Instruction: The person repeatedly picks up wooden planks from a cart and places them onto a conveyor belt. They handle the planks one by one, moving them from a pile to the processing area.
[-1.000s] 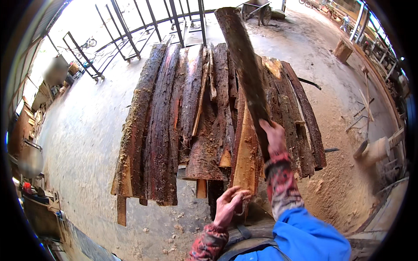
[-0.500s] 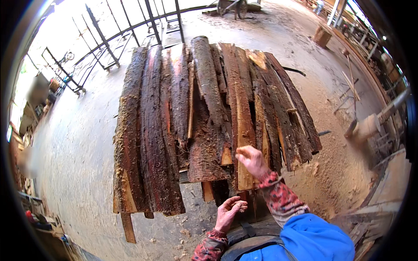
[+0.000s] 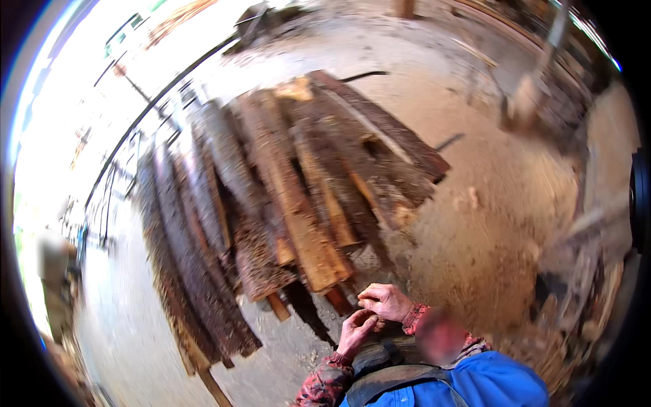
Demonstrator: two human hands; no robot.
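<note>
- Brown bark, rough and crumbly, covers most of the slabs (image 3: 293, 203), which lie side by side ahead of the hands and to their left; some show yellowish cut wood.
- The left hand (image 3: 354, 335) is near the slabs' closer ends, apart from them, its fingers (image 3: 369, 319) curled; whether they grasp anything, I cannot tell.
- The right hand (image 3: 388, 303) is just beyond and right of the left one (touching or barely apart, it is hard to say), with its fingers bent inward, and their grip cannot be told either.
- Red-patterned sleeves (image 3: 324, 381) cover both wrists; the garment (image 3: 502, 380) below is blue.
- Grey floor (image 3: 112, 298) shows left of the slabs, tan sawdust (image 3: 505, 237) right of them.
- A dark bar (image 3: 366, 75) juts out past their far right corner.
</note>
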